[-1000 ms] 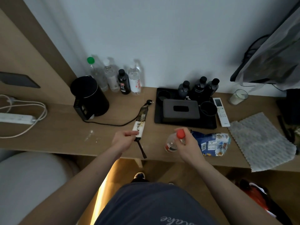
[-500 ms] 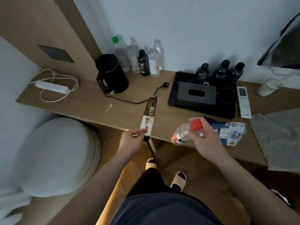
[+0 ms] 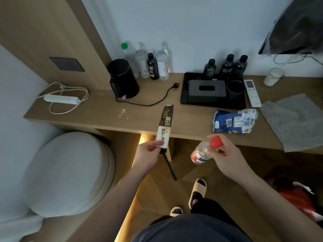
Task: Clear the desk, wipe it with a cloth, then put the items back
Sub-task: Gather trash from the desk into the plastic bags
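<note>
Plain white wall (image 3: 201, 23) at 12 o'clock. Wood panel (image 3: 43, 32) at 10–11 o'clock, dark switch plate (image 3: 66, 64) set in it. Long wooden desk (image 3: 97, 110) runs 9 to 3 o'clock along the wall. Rounded grey-white upholstered seat (image 3: 70, 172) at 8 o'clock, below the desk's left end. Wood floor (image 3: 218, 186), warm yellow light strip (image 3: 142, 139) glowing under the desk near centre. Room dim overall.

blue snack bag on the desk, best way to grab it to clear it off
Pinch the blue snack bag at its crumpled right end, coming from above and from the desk's front edge. It lies flat, so it offers no side to wrap; the wrinkled end gives folds to pinch. Both the left hand and the right hand are full, so one must empty first.
</note>
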### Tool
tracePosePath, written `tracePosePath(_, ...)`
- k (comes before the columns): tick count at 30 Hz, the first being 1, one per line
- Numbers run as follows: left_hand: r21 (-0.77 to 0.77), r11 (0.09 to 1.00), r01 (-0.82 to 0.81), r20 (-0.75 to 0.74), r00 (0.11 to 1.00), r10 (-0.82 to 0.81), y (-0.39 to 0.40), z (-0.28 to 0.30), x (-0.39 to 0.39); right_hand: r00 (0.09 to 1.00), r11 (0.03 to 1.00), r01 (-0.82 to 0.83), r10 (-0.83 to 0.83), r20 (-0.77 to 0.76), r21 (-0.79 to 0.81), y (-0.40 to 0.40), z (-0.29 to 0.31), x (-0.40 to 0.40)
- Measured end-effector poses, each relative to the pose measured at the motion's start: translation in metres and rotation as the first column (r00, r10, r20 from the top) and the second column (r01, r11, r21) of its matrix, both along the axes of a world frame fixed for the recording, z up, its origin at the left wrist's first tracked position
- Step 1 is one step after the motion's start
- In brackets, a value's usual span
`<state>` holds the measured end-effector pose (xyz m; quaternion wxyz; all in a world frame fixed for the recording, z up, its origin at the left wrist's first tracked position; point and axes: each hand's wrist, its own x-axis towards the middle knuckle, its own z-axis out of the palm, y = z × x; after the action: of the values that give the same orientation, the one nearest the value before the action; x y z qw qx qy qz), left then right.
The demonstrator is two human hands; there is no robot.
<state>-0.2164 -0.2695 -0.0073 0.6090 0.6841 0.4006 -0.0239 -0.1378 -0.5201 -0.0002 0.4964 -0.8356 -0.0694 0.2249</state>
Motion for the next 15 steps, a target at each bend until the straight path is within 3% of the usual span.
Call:
tracePosePath(9,-0.032,0.999,0.045,-0.035,0.998,-0.046,-0.006,-0.018,-0.090,0.988,0.990,0.118,-0.125,-0.088,-0.074,-0.037,-0.010,-0.105)
tracePosePath(15,-0.033,0.989,0.142,-0.074,0.987,-0.144,-0.042,-0.017,-0.103,0.969,0.967,0.233,-0.240,-0.060,-0.108,-0.077,-0.024,-0.143)
